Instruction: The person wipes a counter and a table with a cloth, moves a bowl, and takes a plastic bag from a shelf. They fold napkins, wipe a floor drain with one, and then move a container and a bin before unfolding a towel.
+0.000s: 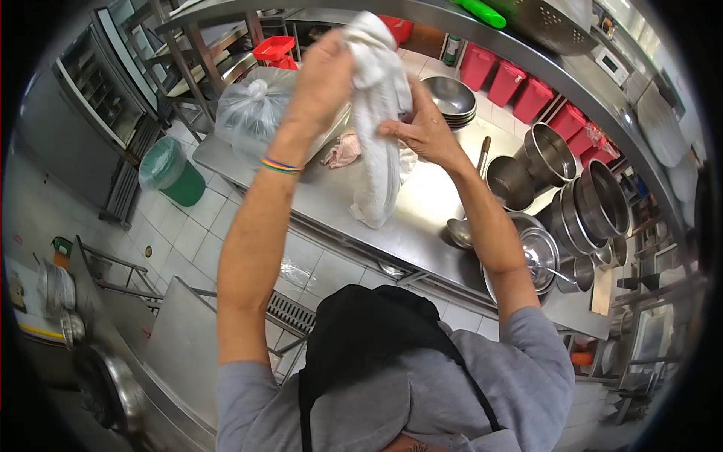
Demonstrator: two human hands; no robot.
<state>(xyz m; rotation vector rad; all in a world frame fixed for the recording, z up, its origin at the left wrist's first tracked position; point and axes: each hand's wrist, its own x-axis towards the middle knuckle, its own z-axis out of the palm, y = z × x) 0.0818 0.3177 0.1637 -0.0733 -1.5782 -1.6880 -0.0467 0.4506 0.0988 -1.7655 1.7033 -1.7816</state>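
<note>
A white cloth towel point(376, 143) hangs upright in front of me, bunched at its top and falling loose over the steel table point(433, 218). My left hand point(325, 81), slightly blurred, is closed on the bunched upper part. On the other side, my right hand point(424, 129) has its thumb in front of the towel and its fingers partly hidden behind it, gripping the fabric. A crumpled pinkish cloth point(343, 151) lies on the table behind the towel. Left of that sits a knotted clear plastic bag point(252, 109).
Stacked steel bowls point(449, 96), a deep pot point(510, 183) and several nested pans point(602, 200) crowd the table's right side. Above runs a metal shelf point(429, 30) with a colander point(546, 26). A green bin point(181, 181) stands on the floor at left; red bins point(506, 81) line the back.
</note>
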